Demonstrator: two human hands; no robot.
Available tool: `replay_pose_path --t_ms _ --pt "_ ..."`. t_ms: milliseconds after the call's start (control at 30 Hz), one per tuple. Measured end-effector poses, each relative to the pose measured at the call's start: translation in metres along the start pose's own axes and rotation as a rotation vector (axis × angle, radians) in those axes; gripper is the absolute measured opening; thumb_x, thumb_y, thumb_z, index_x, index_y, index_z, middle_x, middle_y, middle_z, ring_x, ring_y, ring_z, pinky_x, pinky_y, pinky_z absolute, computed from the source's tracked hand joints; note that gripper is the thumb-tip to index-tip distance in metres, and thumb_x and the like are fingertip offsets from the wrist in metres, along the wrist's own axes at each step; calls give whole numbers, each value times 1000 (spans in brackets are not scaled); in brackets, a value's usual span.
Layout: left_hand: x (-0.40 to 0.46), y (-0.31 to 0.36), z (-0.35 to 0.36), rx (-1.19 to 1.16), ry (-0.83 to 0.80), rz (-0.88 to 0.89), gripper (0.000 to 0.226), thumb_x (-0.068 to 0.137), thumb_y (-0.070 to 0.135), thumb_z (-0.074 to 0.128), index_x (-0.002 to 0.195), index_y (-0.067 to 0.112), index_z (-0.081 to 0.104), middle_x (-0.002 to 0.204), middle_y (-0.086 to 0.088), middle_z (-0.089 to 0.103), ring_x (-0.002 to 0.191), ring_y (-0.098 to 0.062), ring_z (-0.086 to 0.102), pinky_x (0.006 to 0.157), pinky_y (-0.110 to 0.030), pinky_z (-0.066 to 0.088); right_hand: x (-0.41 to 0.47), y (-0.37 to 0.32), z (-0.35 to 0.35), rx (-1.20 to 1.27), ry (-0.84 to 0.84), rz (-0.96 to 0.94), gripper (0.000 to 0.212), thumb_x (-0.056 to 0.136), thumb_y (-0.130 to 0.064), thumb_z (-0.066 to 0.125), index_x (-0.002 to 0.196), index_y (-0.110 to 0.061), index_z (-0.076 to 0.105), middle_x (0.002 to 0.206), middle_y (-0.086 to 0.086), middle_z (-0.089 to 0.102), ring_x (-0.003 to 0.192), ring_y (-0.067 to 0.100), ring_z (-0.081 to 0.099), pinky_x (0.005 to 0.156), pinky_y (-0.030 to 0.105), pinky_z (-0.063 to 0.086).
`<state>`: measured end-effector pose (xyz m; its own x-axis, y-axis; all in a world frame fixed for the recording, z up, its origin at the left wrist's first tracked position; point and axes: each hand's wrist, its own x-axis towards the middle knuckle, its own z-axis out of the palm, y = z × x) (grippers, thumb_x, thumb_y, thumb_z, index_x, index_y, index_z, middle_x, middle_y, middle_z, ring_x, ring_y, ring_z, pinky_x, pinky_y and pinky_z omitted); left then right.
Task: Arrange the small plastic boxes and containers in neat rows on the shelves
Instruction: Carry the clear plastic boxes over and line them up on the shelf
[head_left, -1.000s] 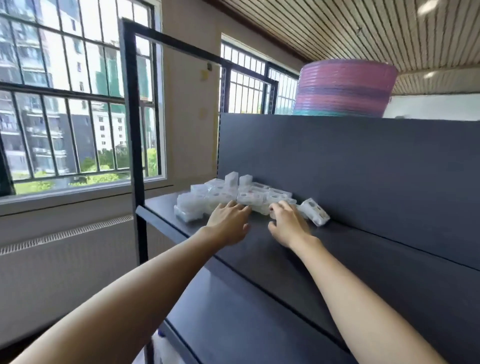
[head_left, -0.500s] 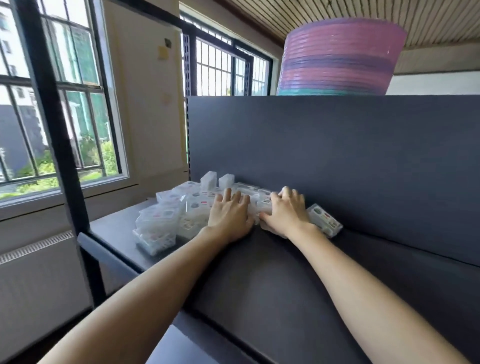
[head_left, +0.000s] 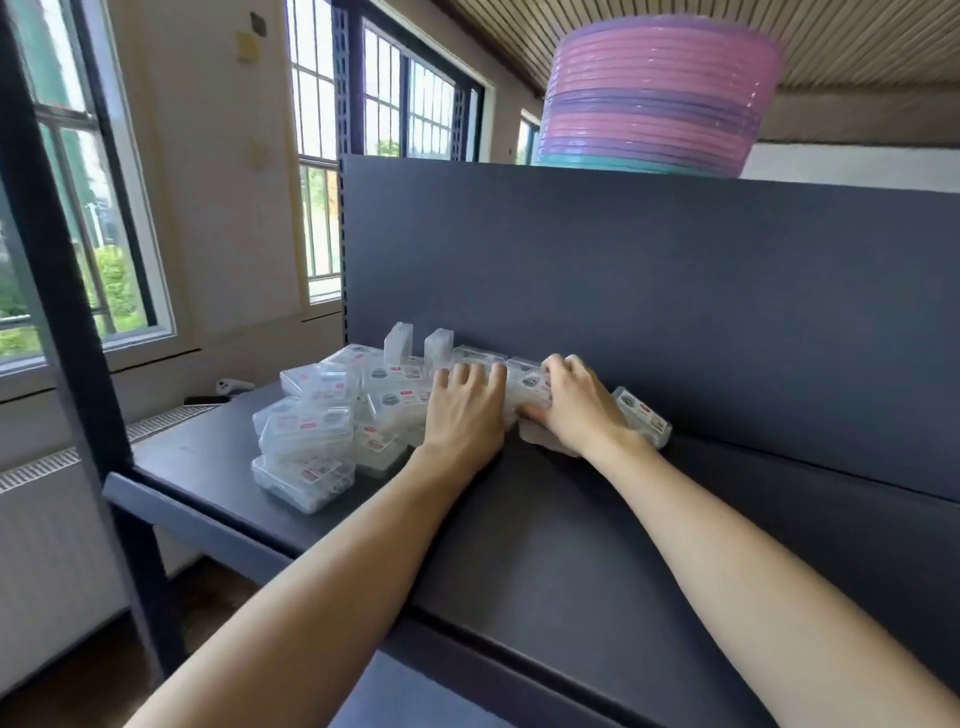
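Several small clear plastic boxes with red-and-white labels lie in a loose pile at the left end of the dark shelf. Two of these boxes stand upright against the back panel. My left hand rests flat on the pile with straight fingers. Just to its right, my right hand grips a clear box, fingers over its top and thumb at its near side. One more box lies tilted to the right of that hand, by the back panel.
The dark back panel rises right behind the boxes. A stack of pink, purple and teal basins sits on top of it. A black upright post stands at the left. A lower shelf juts out below.
The view has come closer to the shelf. Both hands moved forward onto the pile, and my right hand's fingers have curled round a box.
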<state>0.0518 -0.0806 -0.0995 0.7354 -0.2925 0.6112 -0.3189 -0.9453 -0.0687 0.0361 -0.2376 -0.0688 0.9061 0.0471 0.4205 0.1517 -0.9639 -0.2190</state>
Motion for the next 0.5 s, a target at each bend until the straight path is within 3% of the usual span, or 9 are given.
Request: replay_pose_path --t_ms 67,233,333,500 --pt "-1 3 0 -5 33 33 45 70 31 73 107 12 57 99 -6 64 91 -29 60 84 -41 44 -5 3 -10 85 13 52 66 80 -43 80 128 -11 49 126 8 50 117 29 52 95 41 45" --pt "-4 11 -10 -139 134 126 51 65 17 69 114 10 58 108 -8 59 98 -33 56 85 -45 46 -29 11 -30 98 33 127 72 74 -35 82 135 -14 49 128 4 41 121 25 46 95 38 44" --pt "-11 21 -19 -233 120 183 50 67 15 67 116 15 55 112 -4 55 101 -33 52 82 -46 42 -53 16 -42 6 61 140 69 71 -31 82 132 -17 52 124 4 39 122 28 40 102 43 42" --pt "-19 42 -39 -319 47 390 63 76 16 69 135 15 44 127 -5 48 111 -34 47 87 -47 42 -104 26 -63 -1 107 189 58 72 -25 80 124 -20 53 114 4 42 116 27 41 98 37 44"
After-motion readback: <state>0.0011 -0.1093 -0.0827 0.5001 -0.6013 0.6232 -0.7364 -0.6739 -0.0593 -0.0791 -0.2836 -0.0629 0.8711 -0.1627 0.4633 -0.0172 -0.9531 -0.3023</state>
